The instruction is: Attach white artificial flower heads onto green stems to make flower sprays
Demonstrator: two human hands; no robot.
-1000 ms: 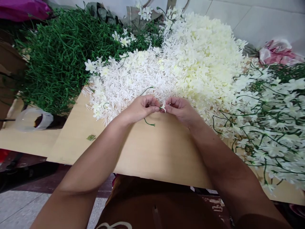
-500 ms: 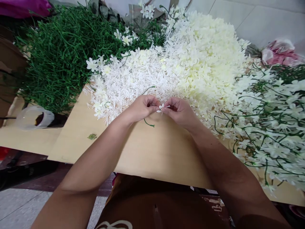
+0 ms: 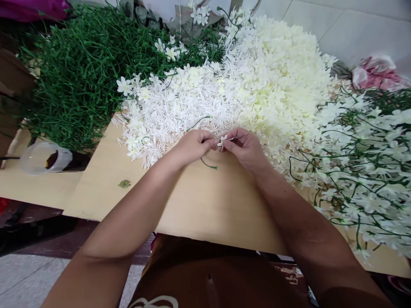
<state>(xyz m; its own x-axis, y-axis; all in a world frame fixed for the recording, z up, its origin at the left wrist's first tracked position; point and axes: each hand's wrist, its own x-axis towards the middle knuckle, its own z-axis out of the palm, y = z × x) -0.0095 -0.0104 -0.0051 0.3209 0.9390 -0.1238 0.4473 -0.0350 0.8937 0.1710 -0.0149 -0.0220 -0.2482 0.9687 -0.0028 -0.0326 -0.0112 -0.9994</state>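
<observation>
My left hand (image 3: 196,145) is closed in a pinch on a thin green plastic stem (image 3: 209,165), whose ends stick out above and below the fingers. Close beside it, my right hand (image 3: 246,147) pinches a small white artificial flower (image 3: 222,140) between thumb and fingers. The fingertips of both hands nearly meet at the flower, over the near edge of a pile of white stick-like pieces (image 3: 205,100). Whether stem and flower are joined is hidden by the fingers.
A heap of green stems (image 3: 80,72) lies at the back left, cream-white petals (image 3: 282,72) are piled at the back right, and white flowers on stems (image 3: 372,184) cover the right side. A clear plastic tub (image 3: 45,159) lies left of the board (image 3: 205,205).
Both hands have shifted slightly to the right with the flower. The stem's lower end has swung right, and the flower has turned between the fingers.
</observation>
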